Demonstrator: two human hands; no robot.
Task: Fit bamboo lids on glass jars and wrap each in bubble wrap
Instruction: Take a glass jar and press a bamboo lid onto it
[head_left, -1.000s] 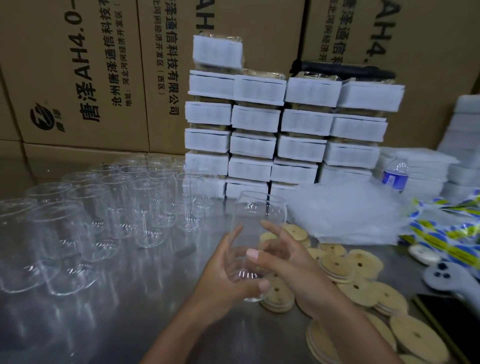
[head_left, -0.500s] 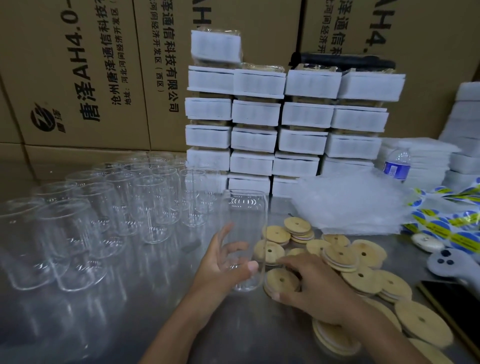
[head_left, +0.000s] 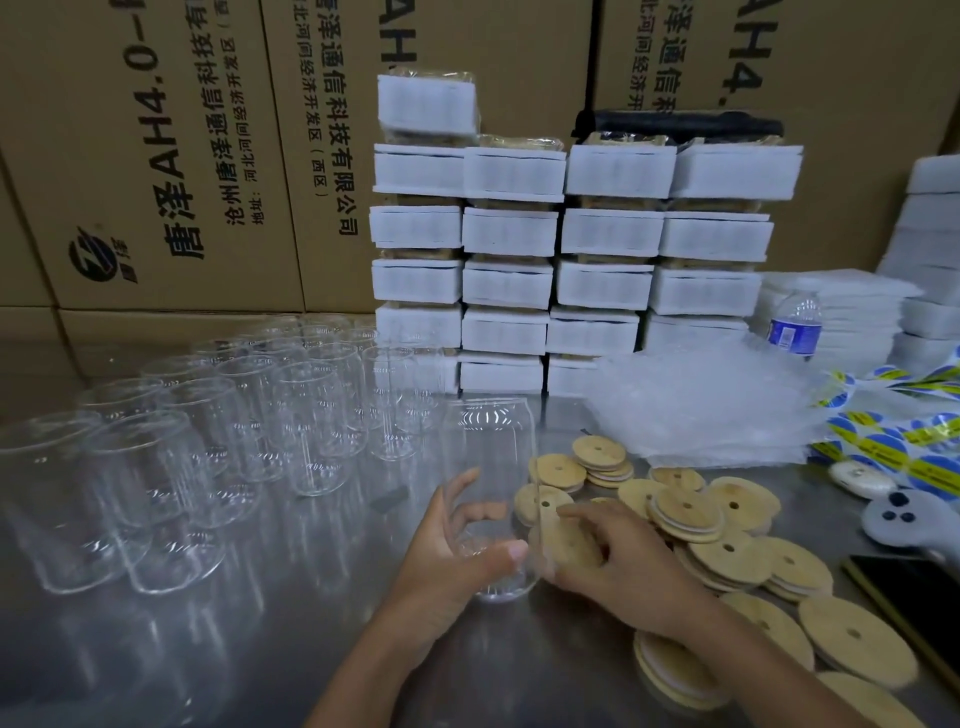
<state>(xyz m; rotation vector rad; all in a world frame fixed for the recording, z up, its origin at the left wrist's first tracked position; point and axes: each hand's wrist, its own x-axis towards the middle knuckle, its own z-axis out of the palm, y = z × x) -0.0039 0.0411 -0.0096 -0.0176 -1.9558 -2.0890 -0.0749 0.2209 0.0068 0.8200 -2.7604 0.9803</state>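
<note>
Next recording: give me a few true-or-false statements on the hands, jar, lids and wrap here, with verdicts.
1. The left hand grips an upright glass jar. True.
2. That jar already has a lid on. False: its mouth is open.
3. The right hand holds a bamboo lid beside the jar. True.
4. Bubble wrap covers the held jar. False: the bubble wrap lies piled behind the loose lids.
5. The empty jars stand on the person's left. True.

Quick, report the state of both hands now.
Left hand: closed around the upright glass jar.
Right hand: fingers curled on a bamboo lid in the pile.
</note>
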